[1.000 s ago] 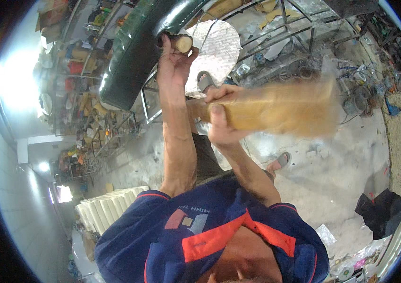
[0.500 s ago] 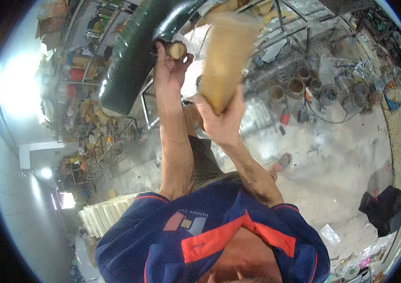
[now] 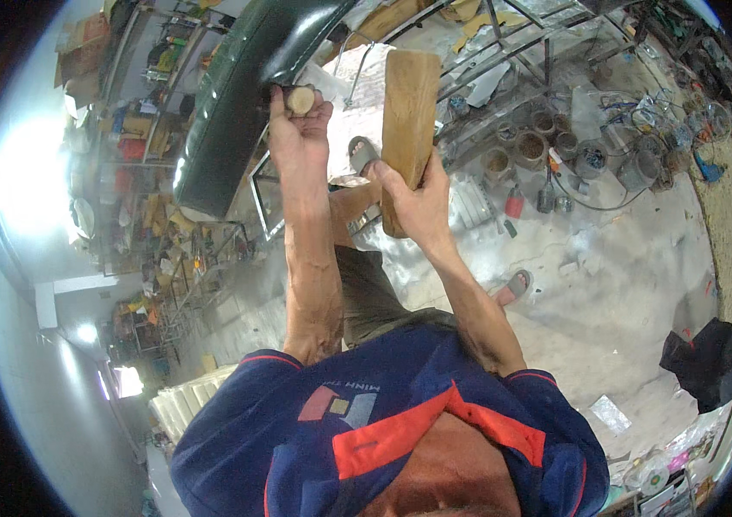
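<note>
Currently, the left hand [image 3: 300, 140] is closed around a round wooden peg [image 3: 301, 101] beside the green padded cushion [image 3: 241, 112]; the right hand [image 3: 422, 200], right of it, clasps a wooden block [image 3: 411, 112]; a misaimed swing might bruise the left.

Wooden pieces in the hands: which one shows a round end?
The piece in the left hand, its pale disc-like end facing the camera. The right hand grips a long, flat-faced block instead.
</note>
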The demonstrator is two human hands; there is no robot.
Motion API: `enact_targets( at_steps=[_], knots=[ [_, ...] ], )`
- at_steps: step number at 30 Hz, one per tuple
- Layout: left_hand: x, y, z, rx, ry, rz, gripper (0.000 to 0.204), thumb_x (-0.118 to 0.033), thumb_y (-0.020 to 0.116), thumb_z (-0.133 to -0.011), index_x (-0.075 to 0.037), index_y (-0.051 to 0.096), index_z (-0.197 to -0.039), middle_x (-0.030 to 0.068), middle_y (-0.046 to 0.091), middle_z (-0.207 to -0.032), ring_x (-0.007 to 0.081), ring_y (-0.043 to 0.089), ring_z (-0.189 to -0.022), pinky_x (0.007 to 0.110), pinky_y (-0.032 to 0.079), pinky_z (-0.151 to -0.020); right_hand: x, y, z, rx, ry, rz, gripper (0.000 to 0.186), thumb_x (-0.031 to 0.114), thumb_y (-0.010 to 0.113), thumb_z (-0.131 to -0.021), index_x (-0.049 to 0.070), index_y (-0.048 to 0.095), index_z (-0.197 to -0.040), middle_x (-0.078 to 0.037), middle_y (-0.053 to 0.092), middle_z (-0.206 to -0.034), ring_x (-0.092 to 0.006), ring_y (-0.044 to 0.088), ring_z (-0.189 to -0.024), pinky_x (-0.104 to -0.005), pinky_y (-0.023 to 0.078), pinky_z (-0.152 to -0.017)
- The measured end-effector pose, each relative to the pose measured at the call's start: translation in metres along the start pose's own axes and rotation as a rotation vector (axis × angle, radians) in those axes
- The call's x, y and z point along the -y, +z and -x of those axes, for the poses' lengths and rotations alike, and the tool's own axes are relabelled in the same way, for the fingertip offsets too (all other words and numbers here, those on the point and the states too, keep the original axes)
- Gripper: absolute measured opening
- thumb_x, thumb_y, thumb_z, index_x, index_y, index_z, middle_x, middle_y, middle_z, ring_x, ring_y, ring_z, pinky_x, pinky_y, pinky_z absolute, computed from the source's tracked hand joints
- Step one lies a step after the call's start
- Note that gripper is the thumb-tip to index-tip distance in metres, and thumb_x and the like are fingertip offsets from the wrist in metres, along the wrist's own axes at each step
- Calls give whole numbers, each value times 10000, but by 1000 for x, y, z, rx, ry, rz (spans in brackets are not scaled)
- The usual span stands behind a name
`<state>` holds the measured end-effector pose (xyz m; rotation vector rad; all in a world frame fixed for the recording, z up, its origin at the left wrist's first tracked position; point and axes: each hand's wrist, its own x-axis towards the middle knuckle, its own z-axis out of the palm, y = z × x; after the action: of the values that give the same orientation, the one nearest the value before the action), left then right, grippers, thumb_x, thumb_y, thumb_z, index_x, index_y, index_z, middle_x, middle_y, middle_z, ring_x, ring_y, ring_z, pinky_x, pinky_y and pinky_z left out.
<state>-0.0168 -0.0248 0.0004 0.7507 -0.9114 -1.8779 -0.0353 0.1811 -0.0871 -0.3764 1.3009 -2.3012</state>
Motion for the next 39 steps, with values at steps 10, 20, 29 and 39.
enact_targets(
  at_steps=[10, 20, 29, 39],
  knots=[
    [-6, 19, 7, 61, -20, 197, 234, -226, 498, -1111, -38, 626, -1054, 132, 657, -892, 283, 636, -808, 450, 532, -768, 19, 16, -7, 110, -201, 128, 586, 249, 855, -852, -84, 577, -1246, -299, 747, -1018, -475, 762, -936, -505, 600, -794],
    [-9, 39, 27, -1, 150, 133, 119, -69, 569, -1009, -6, 632, -1088, 97, 621, -946, 202, 580, -792, 375, 513, -730, 117, 107, -178, 435, -601, 306, 651, 337, 821, -895, -45, 535, -1338, -384, 685, -1159, -586, 648, -1128, -596, 532, -939],
    [-14, 41, 37, 55, 28, 227, 260, -192, 488, -1122, 57, 544, -1073, 126, 543, -905, 131, 411, -631, 300, 402, -616, 113, 119, -176, 236, -754, 594, 619, 358, 819, -896, -125, 526, -1147, -423, 683, -981, -585, 681, -987, -617, 552, -807],
    [-9, 19, 42, 228, -62, 111, 253, -211, 538, -1104, 8, 622, -1007, 75, 575, -814, 99, 341, -530, 286, 310, -524, 119, 118, -181, 219, -630, 503, 559, 339, 823, -889, -81, 504, -1074, -392, 682, -871, -578, 688, -900, -591, 565, -731]
  ],
)
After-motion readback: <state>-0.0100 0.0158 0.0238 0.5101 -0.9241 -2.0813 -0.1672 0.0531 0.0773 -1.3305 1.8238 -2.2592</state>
